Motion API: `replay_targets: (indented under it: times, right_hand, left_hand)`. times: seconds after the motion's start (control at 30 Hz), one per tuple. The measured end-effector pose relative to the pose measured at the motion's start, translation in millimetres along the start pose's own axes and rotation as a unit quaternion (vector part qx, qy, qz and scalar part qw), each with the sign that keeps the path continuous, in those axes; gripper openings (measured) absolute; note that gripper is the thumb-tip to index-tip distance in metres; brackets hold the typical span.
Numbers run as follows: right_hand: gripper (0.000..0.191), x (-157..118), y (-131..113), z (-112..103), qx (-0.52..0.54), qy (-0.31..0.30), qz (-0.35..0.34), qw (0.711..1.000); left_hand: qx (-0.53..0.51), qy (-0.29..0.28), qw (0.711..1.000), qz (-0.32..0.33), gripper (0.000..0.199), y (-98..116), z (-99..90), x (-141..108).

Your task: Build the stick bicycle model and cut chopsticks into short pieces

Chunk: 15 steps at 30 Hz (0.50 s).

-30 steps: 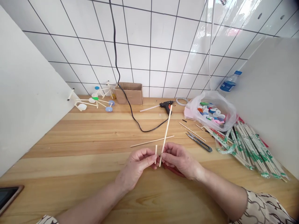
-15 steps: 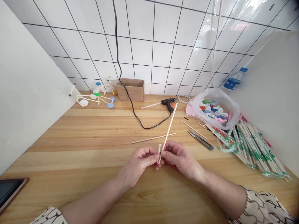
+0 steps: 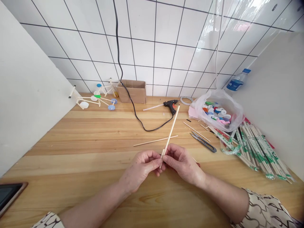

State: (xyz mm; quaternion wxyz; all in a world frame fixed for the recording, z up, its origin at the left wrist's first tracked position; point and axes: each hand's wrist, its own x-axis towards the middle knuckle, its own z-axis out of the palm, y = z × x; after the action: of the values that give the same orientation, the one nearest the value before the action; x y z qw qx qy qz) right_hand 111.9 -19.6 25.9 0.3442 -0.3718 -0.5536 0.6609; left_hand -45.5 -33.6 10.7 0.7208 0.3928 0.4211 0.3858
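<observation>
My left hand (image 3: 142, 166) is closed, its thumb and fingers pinching a short wooden stick (image 3: 162, 152). A long wooden stick (image 3: 173, 125) is pinched in my right hand (image 3: 181, 161) and slants up and to the right. The short stick lies against the lower end of the long one, and the fingertips of both hands meet around them. Fingers hide part of both lower ends. Beyond the hands, another thin stick (image 3: 155, 140) lies on the wooden table (image 3: 95, 161).
A black glue gun (image 3: 170, 106) lies behind the hands, near a cardboard box (image 3: 132, 91). Snips (image 3: 203, 142), a bag of bottle caps (image 3: 231, 122) and wrapped chopsticks (image 3: 261, 148) are at the right. Stick-and-cap pieces (image 3: 97, 96) stand back left; a tablet (image 3: 10, 196) lies front left.
The short stick has come against the long one, closing the small gap between them, and its upper end sits lower. Something small and red now shows beside my right wrist.
</observation>
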Motion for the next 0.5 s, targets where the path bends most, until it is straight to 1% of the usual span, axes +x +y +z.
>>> replay_targets:
  times: [0.13,0.27,0.33,0.5]
  right_hand:
    - [0.019,0.4,3.5,-1.1,-0.061,0.015,-0.013,0.998]
    - [0.018,1.4,4.4,-3.6,-0.108,0.027,-0.019,0.994]
    - [0.019,1.6,2.4,-5.2,-0.102,0.025,-0.019,0.994]
    - [0.025,1.2,-0.8,-9.0,-0.045,0.038,-0.004,0.998]
  left_hand:
    - [0.024,0.003,1.0,0.009,0.019,-0.3,-0.4,-0.5]
    - [0.046,-0.007,0.999,0.012,0.021,0.2,-1.3,0.3]
    - [0.06,-0.011,0.998,0.011,0.022,0.4,-1.5,0.6]
    - [0.108,-0.013,0.994,0.001,0.022,2.6,-0.2,-1.1]
